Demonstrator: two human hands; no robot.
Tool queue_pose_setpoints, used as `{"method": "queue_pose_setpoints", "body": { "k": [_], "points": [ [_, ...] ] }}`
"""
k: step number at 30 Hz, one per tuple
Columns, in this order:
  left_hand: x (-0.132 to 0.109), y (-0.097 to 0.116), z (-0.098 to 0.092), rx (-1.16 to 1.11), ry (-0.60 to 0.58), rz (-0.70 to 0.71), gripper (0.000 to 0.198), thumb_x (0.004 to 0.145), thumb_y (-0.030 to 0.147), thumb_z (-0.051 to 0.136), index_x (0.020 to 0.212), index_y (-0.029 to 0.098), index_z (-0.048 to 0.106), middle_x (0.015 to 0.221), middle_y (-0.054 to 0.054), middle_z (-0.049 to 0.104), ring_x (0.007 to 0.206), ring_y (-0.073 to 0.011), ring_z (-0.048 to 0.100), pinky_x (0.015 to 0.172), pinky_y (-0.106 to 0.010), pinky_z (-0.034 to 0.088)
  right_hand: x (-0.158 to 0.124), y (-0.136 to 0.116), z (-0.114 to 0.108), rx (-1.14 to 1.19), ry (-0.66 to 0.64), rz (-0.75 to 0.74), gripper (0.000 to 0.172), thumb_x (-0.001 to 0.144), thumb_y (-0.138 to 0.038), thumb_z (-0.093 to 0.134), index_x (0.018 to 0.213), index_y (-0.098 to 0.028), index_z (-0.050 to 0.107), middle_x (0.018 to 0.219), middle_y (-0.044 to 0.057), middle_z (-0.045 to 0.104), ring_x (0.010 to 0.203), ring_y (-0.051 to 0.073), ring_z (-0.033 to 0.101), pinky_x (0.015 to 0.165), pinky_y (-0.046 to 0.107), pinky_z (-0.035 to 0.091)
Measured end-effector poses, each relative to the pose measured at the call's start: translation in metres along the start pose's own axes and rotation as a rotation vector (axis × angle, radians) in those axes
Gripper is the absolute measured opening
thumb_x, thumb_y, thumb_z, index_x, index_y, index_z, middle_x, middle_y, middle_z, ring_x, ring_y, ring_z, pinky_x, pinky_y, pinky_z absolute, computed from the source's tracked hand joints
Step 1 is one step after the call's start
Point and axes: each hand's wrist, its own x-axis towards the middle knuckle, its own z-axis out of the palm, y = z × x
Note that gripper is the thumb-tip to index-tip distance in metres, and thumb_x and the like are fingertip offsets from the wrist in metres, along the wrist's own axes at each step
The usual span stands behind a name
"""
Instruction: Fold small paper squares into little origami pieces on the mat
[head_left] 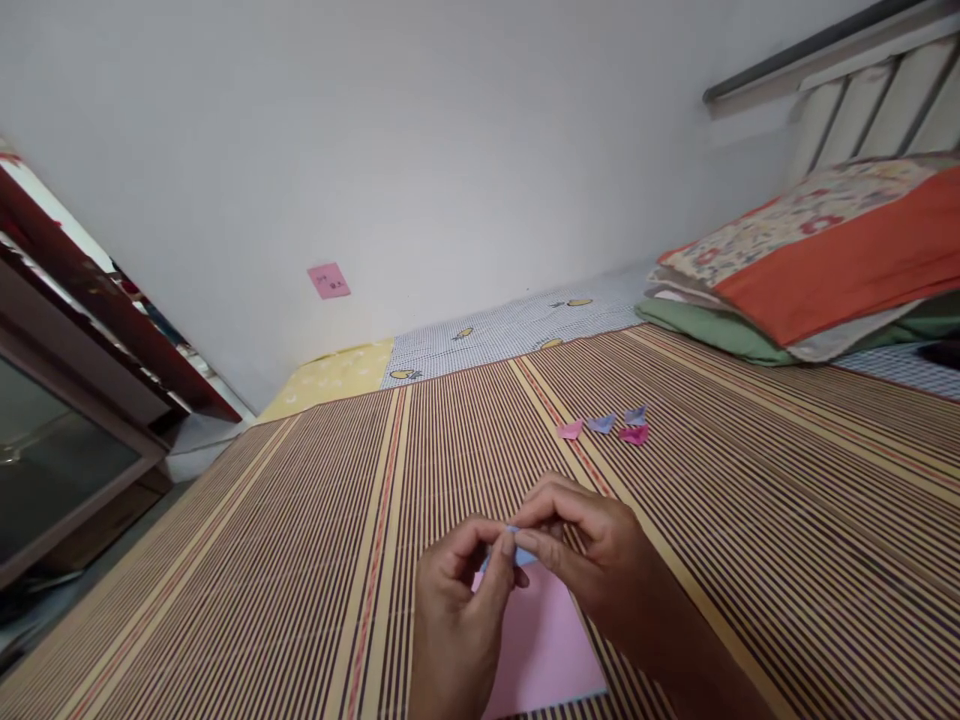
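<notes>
Low in the middle of the view, my left hand (457, 600) and my right hand (581, 555) meet fingertip to fingertip. Together they pinch a small piece of blue paper (525, 556), mostly hidden by the fingers. Under the hands a pink sheet of paper (544, 650) lies flat on the striped bamboo mat (300, 560). Farther out on the mat lie several small folded paper pieces (604, 426), pink and blue-purple, in a short row.
Folded bedding with an orange and floral cover (817, 260) is stacked at the right. A pink sticky note (328, 281) is on the white wall. A dark wooden cabinet with glass (67, 400) stands at the left, beyond the mat's edge.
</notes>
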Motion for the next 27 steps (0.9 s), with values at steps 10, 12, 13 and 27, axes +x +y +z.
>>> {"method": "queue_pose_setpoints", "body": {
  "k": [10,12,13,27],
  "points": [
    [0.001,0.001,0.004,-0.233,0.081,-0.038,0.018,0.099,0.038,0.062,0.103,0.022,0.066,0.087,-0.003,0.075,0.079,-0.0178,0.071,0.077,-0.029,0.057,0.001,0.005,-0.001,-0.019,0.149,0.01,0.014,0.097,-0.021,0.055,0.083,-0.022,0.059,0.078,-0.002,0.058,0.071,0.016,0.055,0.066,0.029,0.043],
    [0.0,0.0,0.004,-0.246,0.097,-0.031,0.015,0.096,0.035,0.067,0.104,0.023,0.064,0.091,-0.003,0.075,0.084,-0.0179,0.073,0.081,-0.029,0.058,0.002,0.007,-0.001,0.004,0.197,0.011,0.014,0.098,-0.023,0.055,0.085,-0.021,0.059,0.078,-0.002,0.058,0.071,0.016,0.056,0.066,0.029,0.044],
    [-0.001,0.0,0.004,-0.235,0.086,-0.029,0.015,0.095,0.033,0.069,0.103,0.022,0.064,0.091,-0.003,0.075,0.087,-0.0181,0.074,0.083,-0.029,0.058,0.002,0.007,0.0,0.013,0.21,0.011,0.014,0.098,-0.023,0.055,0.085,-0.021,0.059,0.078,-0.002,0.058,0.071,0.016,0.056,0.065,0.029,0.044],
    [0.003,0.008,0.015,-0.269,0.193,0.018,0.016,0.081,0.024,0.082,0.076,0.018,0.068,0.077,-0.002,0.072,0.072,-0.0151,0.072,0.069,-0.022,0.059,-0.001,-0.001,0.013,-0.055,0.246,-0.072,0.015,0.097,-0.021,0.054,0.083,-0.022,0.056,0.077,-0.001,0.058,0.07,0.016,0.057,0.064,0.031,0.045]
  ]
}}
